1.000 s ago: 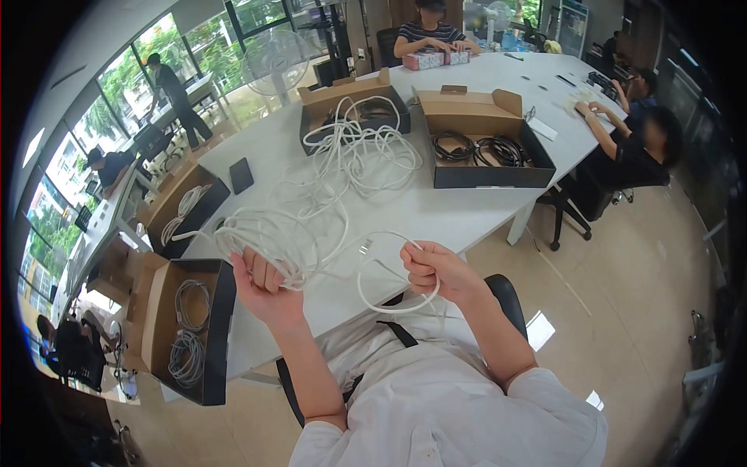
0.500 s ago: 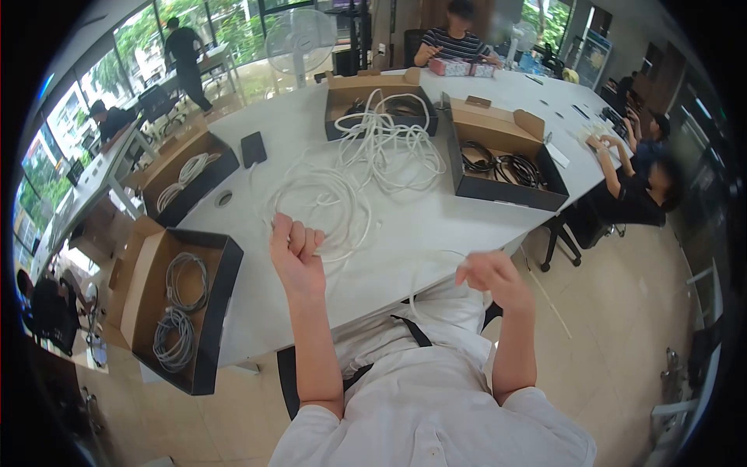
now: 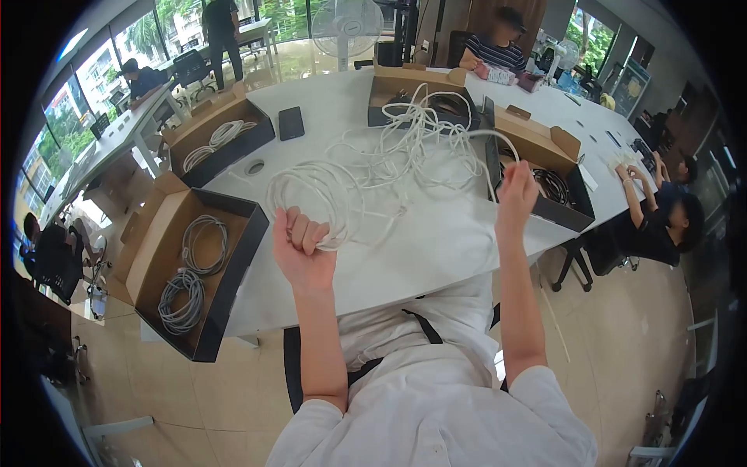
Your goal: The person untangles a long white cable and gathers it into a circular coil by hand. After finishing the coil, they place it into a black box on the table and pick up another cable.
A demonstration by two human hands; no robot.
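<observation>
My left hand point(image 3: 302, 247) is closed around the lower edge of a coil of white cable point(image 3: 315, 173), held over the near part of the table. Farther right, my right hand point(image 3: 517, 194) is raised, its fingers pinched on a strand of the white cable. That strand arches back to a loose tangle of white cable point(image 3: 420, 128) in the middle of the table. Some of the tangle hangs over the front of an open box point(image 3: 424, 82) at the back.
On the left are an open box point(image 3: 237, 268) with grey coiled cables and another point(image 3: 249, 148) with white cable. A box point(image 3: 523, 124) with black cables stands behind my right hand. A black phone-like object point(image 3: 291, 123) lies on the white table point(image 3: 373, 276). Other people sit around.
My right hand has risen from the table's front edge, moving away from me and slightly right, drawing the strand up. The coil in my left hand looks fuller and lifted. The view has shifted.
</observation>
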